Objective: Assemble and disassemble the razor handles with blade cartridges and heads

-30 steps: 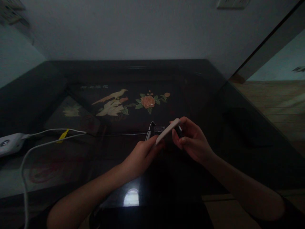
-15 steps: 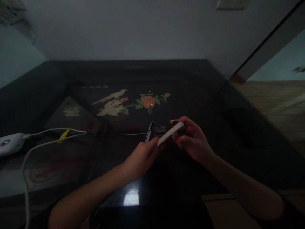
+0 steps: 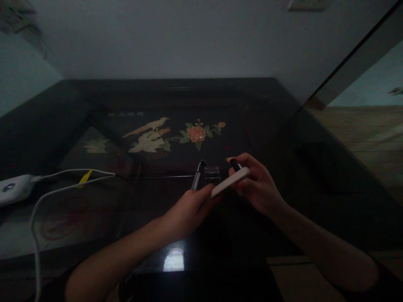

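Both my hands work mid-frame: the left hand [image 3: 189,209] closed on a pale slim bar [image 3: 230,182], the right hand [image 3: 260,184] curling thumb and fingers round a small dark piece [image 3: 234,164] near the bar's upper end. Just beyond, a pen-like stick [image 3: 197,178], partly hidden by my left hand, is beside a small clear container [image 3: 212,173], contents too dim to tell. At frame left, a white device [image 3: 14,191] and cable [image 3: 32,226] lie on the dark table [image 3: 245,241].
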A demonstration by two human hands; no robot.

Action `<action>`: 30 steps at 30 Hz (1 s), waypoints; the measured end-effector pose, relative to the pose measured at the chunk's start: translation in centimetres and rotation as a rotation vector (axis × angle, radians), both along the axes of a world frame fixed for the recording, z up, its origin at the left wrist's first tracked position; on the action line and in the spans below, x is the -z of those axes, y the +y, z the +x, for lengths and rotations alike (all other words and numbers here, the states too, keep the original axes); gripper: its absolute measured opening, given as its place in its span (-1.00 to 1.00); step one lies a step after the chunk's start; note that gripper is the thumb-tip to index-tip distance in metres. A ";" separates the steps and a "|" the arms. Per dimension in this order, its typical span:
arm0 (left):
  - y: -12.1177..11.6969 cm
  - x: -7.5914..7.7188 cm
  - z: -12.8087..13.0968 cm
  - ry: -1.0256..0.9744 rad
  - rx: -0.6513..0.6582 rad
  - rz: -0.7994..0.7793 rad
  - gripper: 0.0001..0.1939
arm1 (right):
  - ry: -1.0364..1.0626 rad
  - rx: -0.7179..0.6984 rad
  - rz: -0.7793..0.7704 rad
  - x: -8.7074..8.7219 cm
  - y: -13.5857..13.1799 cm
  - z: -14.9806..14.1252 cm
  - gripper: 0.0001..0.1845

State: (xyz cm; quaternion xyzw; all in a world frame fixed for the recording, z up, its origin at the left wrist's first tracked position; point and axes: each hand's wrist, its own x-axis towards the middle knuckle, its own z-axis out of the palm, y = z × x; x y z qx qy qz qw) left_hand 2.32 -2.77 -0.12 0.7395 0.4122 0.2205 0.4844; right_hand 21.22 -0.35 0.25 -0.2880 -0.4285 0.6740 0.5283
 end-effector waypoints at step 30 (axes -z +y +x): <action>-0.3 -0.2 0.2 -0.021 0.038 -0.044 -0.83 | -0.042 0.040 0.005 0.2 0.1 0.2 -0.55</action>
